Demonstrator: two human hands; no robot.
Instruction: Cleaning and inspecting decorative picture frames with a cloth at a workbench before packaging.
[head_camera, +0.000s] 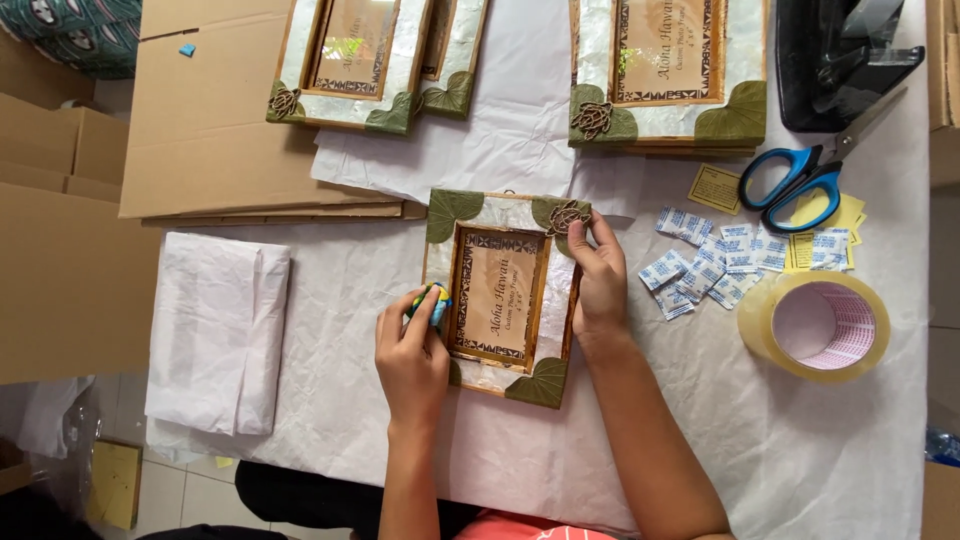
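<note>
Head view, looking down on a table covered in white paper (330, 290). Your left hand (412, 355) is closed around a small blue, yellow and green object (434, 301), which you press against the left edge of the rectangular shell-faced photo frame with green leaf corners (505, 290). What the object is cannot be told. Your right hand (600, 275) grips the frame's right edge, fingers curled over the far right corner beside a small metal turtle ornament (566, 215). The frame lies flat between your two hands, its long axis running near to far with a slight tilt; both hands touch it, one at each long side. To the left lies a folded stack of white tissue paper (215, 330). To the right are scattered small white-and-blue sachets (705, 265), a roll of clear packing tape (818, 325) and blue-handled scissors (795, 185). Farther away, similar frames (665, 70) rest on paper and flattened brown cardboard (205, 130).
</note>
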